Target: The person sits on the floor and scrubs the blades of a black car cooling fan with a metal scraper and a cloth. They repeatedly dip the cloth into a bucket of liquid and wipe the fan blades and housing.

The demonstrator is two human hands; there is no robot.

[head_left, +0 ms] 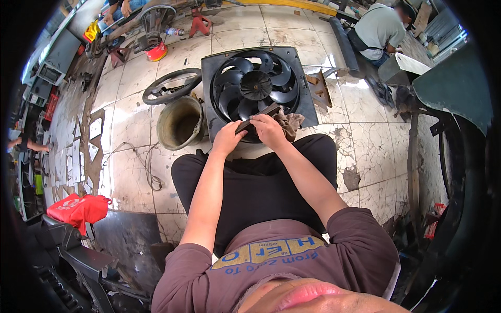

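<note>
A black radiator fan [255,85] in a square dark shroud [211,68] lies on the tiled floor in front of my crossed legs. Over its near edge, my left hand [228,137] and my right hand [268,130] are both closed on a long, narrow dark bar [269,109], tilted up to the right. What exactly the bar is, I cannot make out. A crumpled brown rag [290,123] sits against my right hand, and whether those fingers hold it too is unclear. My fingers partly hide the bar's lower end.
A worn bucket [166,125] stands left of the shroud, with a black steering wheel [151,94] behind it. Cord [148,167] lies on the tiles. A rusty metal bracket [319,89] is to the right. One person [378,32] crouches far right; others are at the left.
</note>
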